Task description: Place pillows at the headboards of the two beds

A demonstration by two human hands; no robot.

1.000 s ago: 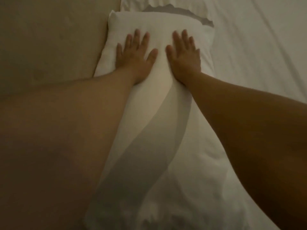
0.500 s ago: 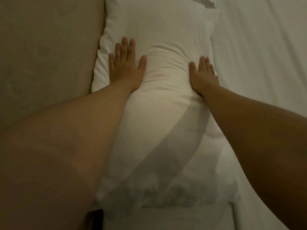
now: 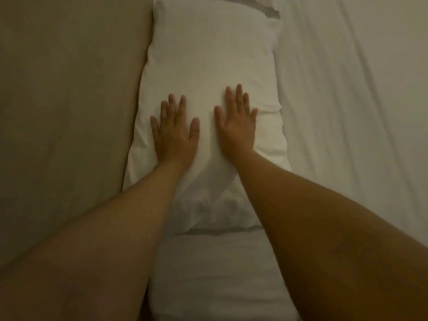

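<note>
pillow [image 3: 208,72] in white lies lengthwise on the white bed sheet [image 3: 347,112], and both hands rest flat on its middle, palms down. the left hand [image 3: 174,133] has its fingers spread, thumb angled toward the other hand; the right hand [image 3: 236,121] lies just beside it, fingers straight and nearly together, thumb out. neither hand grips anything; they press the cloth, which creases and dips between and below the palms. just left of the left hand the pillow's long edge touches the tan padded headboard [image 3: 69,100], which fills that whole side. right of the right hand the pillow's edge gives way to rumpled sheet with long folds, open and bare. beyond the fingertips the pillow's far end meets a second white pillow edge [image 3: 243,3] with a dark gap. back toward the wrists the near end stops at flat sheet between the forearms. the room is dim.
</note>
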